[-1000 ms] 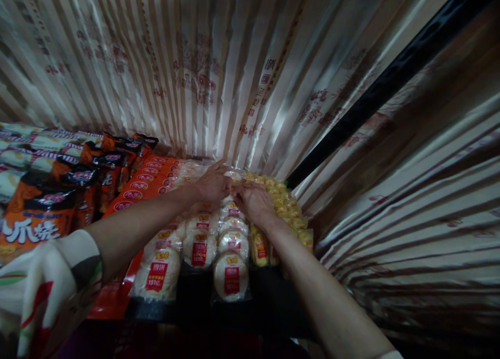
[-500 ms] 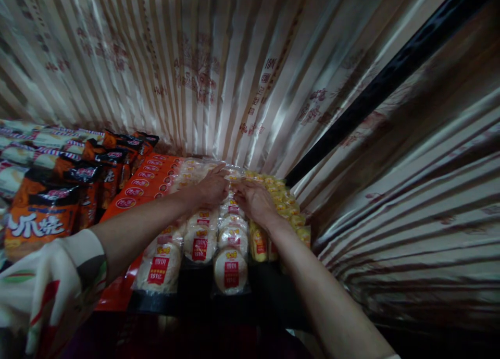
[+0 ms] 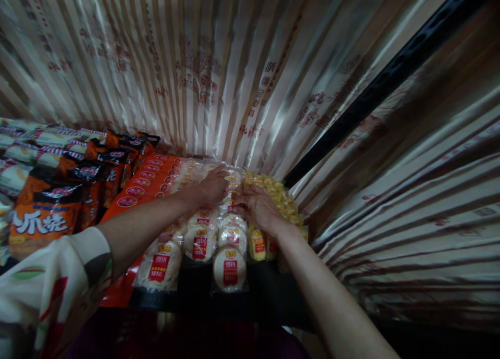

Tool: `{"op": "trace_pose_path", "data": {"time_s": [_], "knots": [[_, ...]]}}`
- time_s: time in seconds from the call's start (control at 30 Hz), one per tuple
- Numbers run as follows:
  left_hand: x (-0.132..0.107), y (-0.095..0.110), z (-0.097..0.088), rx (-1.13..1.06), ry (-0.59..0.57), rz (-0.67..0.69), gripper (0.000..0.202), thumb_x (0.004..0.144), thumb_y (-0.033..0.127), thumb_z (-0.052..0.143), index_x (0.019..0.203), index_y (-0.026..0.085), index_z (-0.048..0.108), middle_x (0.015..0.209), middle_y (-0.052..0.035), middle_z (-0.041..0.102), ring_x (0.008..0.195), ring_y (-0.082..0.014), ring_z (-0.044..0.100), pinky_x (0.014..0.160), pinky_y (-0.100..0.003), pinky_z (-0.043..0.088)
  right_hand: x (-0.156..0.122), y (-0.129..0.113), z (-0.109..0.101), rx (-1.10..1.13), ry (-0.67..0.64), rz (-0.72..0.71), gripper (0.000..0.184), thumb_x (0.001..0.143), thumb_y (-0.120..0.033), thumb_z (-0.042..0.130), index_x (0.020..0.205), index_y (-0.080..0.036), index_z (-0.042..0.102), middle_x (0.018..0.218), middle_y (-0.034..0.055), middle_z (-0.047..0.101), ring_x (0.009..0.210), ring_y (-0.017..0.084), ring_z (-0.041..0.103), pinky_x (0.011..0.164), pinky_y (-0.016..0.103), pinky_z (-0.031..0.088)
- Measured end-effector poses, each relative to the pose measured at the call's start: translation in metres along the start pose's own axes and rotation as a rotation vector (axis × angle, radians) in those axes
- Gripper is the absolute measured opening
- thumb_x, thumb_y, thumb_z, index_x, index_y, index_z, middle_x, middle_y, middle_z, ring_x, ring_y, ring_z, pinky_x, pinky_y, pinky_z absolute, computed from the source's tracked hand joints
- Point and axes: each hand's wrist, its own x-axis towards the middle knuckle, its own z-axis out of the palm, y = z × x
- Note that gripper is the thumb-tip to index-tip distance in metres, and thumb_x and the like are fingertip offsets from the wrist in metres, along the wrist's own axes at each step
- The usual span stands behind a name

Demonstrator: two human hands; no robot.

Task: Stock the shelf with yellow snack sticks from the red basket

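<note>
Rows of clear-wrapped white rice crackers with red labels lie in front of me. My left hand rests over the far part of these rows, its fingers stretched forward and touching the wrappers. From the right, my right hand reaches across to the same middle row. Its fingers are stretched out, with the thumb a little apart at the packets' side. Small yellow-wrapped snacks sit in rows under and beside my right hand. I see nothing lifted in either hand, though some fingertips are hard to make out.
Left of the crackers lies an orange-red sheet of packaging with round logos. Farther left stand orange and black snack bags and white packs. Behind everything hangs a pleated, printed curtain, crossed at right by a dark bar.
My right hand has shifted slightly nearer and to the right along the middle row. My left hand stays almost in place. The view has moved a little.
</note>
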Motion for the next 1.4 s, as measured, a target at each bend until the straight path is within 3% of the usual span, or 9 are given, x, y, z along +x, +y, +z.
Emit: {"op": "trace_pose_path", "data": {"time_s": [0.27, 0.4, 0.67, 0.8, 1.0, 1.4], "knots": [[0.000, 0.000, 0.000, -0.025, -0.013, -0.017, 0.017, 0.078, 0.016, 0.053, 0.067, 0.016, 0.066, 0.090, -0.0098, 0.072, 0.118, -0.0204, 0.054, 0.119, -0.046, 0.018, 0.000, -0.004, -0.004, -0.012, -0.024, 0.016, 0.006, 0.080, -0.027, 0.067, 0.076, -0.023, 0.070, 0.106, 0.0014, 0.068, 0.100, 0.021, 0.047, 0.085, 0.034, 0.027], [0.001, -0.001, 0.003, -0.019, 0.009, 0.002, 0.015, 0.077, 0.016, 0.054, 0.067, 0.016, 0.066, 0.085, -0.0077, 0.071, 0.115, -0.0204, 0.055, 0.118, -0.046, 0.021, 0.001, -0.002, -0.003, 0.036, -0.026, 0.011, 0.005, 0.079, -0.026, 0.068, 0.075, -0.023, 0.069, 0.090, 0.0001, 0.070, 0.100, 0.021, 0.048, 0.086, 0.035, 0.025], [0.002, -0.005, 0.010, -0.001, 0.057, 0.026, 0.016, 0.076, 0.017, 0.055, 0.064, 0.018, 0.064, 0.078, -0.0036, 0.070, 0.105, -0.0185, 0.059, 0.118, -0.047, 0.020, 0.001, 0.004, 0.004, 0.024, 0.024, -0.080, 0.010, 0.081, -0.021, 0.065, 0.072, -0.020, 0.067, 0.076, 0.0012, 0.067, 0.083, 0.018, 0.049, 0.078, 0.029, 0.033], [0.002, -0.004, 0.007, 0.012, 0.035, 0.019, 0.015, 0.076, 0.016, 0.056, 0.065, 0.017, 0.066, 0.081, -0.0048, 0.070, 0.111, -0.0188, 0.057, 0.118, -0.046, 0.022, 0.000, 0.001, 0.003, -0.021, 0.048, -0.066, 0.014, 0.085, -0.025, 0.061, 0.072, -0.021, 0.066, 0.074, 0.0005, 0.065, 0.078, 0.016, 0.052, 0.079, 0.028, 0.035], [0.002, -0.003, 0.005, -0.001, 0.008, -0.008, 0.017, 0.079, 0.016, 0.054, 0.068, 0.016, 0.068, 0.086, -0.0064, 0.072, 0.116, -0.0185, 0.056, 0.118, -0.045, 0.020, 0.000, -0.001, 0.001, -0.086, 0.055, -0.010, 0.010, 0.084, -0.021, 0.059, 0.077, -0.021, 0.066, 0.080, 0.0010, 0.067, 0.081, 0.016, 0.055, 0.081, 0.028, 0.036], [-0.002, 0.000, 0.000, -0.056, 0.066, -0.012, 0.014, 0.077, 0.014, 0.054, 0.077, 0.017, 0.068, 0.090, -0.0039, 0.071, 0.117, -0.0196, 0.055, 0.116, -0.046, 0.025, 0.001, -0.006, 0.000, -0.109, 0.033, 0.079, 0.010, 0.085, -0.023, 0.058, 0.079, -0.022, 0.066, 0.086, 0.0023, 0.068, 0.087, 0.017, 0.058, 0.083, 0.028, 0.037]]}}
